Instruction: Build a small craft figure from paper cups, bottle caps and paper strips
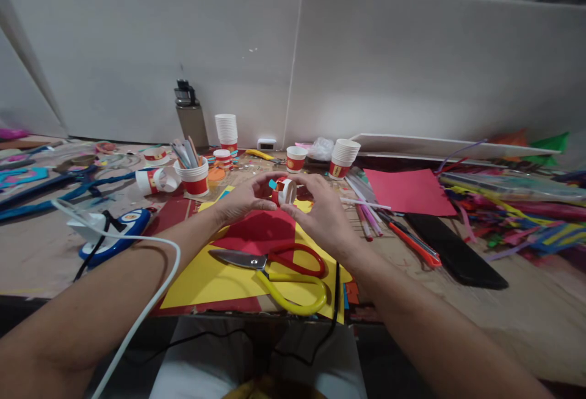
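Observation:
Both hands meet around a small red-and-white paper cup piece (287, 191), which lies on its side with a blue scrap at its upper left. My left hand (251, 195) has its fingers closed on the piece from the left. From the right, my right hand (315, 204) grips it between thumb and fingers. Below the hands lies a red paper sheet (256, 232) on yellow paper (196, 280). Large scissors (279, 268) with one red and one yellow handle rest on these sheets, blades pointing left.
Stacked cups (343, 156) and a cup of tools (195, 179) stand farther back. An orange cutter (416, 245), a black case (458, 252) and red paper (409, 191) lie right. A white cable (176, 252) crosses my left forearm.

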`<state>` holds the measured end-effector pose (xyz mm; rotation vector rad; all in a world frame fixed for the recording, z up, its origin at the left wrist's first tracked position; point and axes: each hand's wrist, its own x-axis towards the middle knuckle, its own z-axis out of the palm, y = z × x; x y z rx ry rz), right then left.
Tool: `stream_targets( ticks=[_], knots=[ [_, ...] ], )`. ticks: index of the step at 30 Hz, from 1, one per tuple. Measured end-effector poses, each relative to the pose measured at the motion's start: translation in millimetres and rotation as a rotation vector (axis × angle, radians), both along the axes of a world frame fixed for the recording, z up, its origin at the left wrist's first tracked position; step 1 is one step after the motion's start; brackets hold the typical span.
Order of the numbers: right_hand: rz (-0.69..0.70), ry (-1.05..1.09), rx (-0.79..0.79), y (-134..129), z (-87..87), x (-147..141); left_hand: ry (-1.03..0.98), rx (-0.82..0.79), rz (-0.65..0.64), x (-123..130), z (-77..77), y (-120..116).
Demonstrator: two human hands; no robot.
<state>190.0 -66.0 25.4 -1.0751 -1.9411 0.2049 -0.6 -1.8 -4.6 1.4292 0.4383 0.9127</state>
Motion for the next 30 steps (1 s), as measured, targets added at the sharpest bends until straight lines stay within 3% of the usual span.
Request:
stream_targets(
  ticks=[30],
  knots=[
    [0.006,0.002,-0.001,-1.4,-0.7,-1.5,-0.006,0.03,0.013,0.4,-4.5,1.3]
  ],
)
